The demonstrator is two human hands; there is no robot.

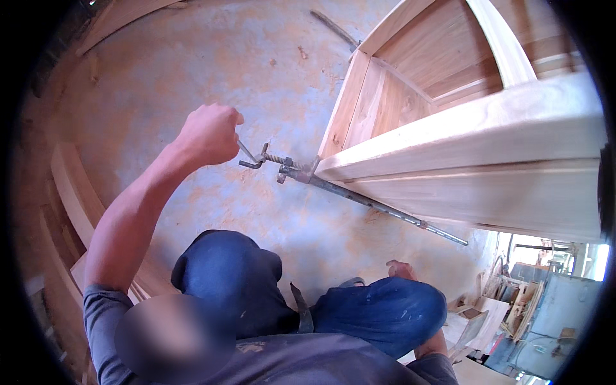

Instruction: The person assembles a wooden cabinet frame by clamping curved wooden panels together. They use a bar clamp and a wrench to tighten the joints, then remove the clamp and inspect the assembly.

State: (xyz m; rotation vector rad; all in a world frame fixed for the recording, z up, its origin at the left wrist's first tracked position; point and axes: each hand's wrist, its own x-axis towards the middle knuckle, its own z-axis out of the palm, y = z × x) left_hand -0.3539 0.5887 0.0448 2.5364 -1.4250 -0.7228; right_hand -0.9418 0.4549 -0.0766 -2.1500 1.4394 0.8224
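Note:
My left hand (212, 133) is closed in a fist around a thin metal rod (246, 151). The rod's far end meets the bent crank handle (256, 160) of a bar clamp. From that handle a threaded screw (277, 158) runs to the clamp head, which sits against the corner of a wooden frame. The clamp's long steel bar (385, 206) lies along the frame's underside. My right hand (402, 269) shows only in part beyond my right knee; the knee hides most of its fingers and anything they may hold.
The large pale wooden frame (462, 135) with panels fills the upper right. Another bar end (335, 27) sticks out behind it. Curved boards (77, 192) lie at left on the worn concrete floor (212, 205). Wood scraps (494, 317) and a blue-grey metal cabinet (555, 321) are at lower right.

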